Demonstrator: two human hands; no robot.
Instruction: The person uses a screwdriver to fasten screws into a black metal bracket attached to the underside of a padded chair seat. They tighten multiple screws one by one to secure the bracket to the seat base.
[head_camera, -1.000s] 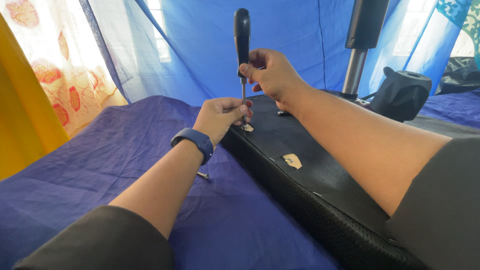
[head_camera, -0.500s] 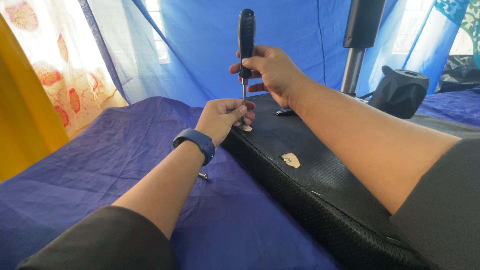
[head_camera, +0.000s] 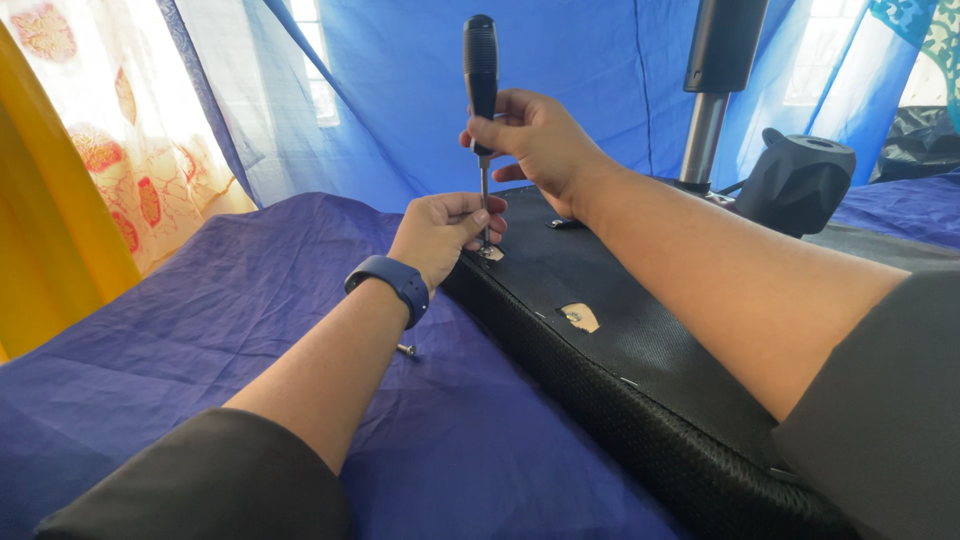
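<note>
My right hand (head_camera: 540, 140) grips the black handle of a screwdriver (head_camera: 481, 70) that stands upright. Its metal shaft runs down to a small hole with pale edges in the black fabric-covered panel (head_camera: 640, 350). My left hand (head_camera: 445, 230), with a blue band on the wrist, rests at the panel's near edge, fingers pinched around the shaft's tip. A second torn hole (head_camera: 581, 317) with a pale patch shows further along the panel. A loose screw (head_camera: 405, 349) lies on the blue cloth under my left forearm.
Wrinkled blue cloth (head_camera: 200, 340) covers the surface to the left. A black and silver post (head_camera: 712, 90) rises at the panel's far end beside a black moulded part (head_camera: 795, 185). Patterned yellow curtains (head_camera: 90, 150) hang at the left, blue sheeting behind.
The screwdriver and both hands stay at the same hole; my right hand has shifted its grip slightly around the handle.
</note>
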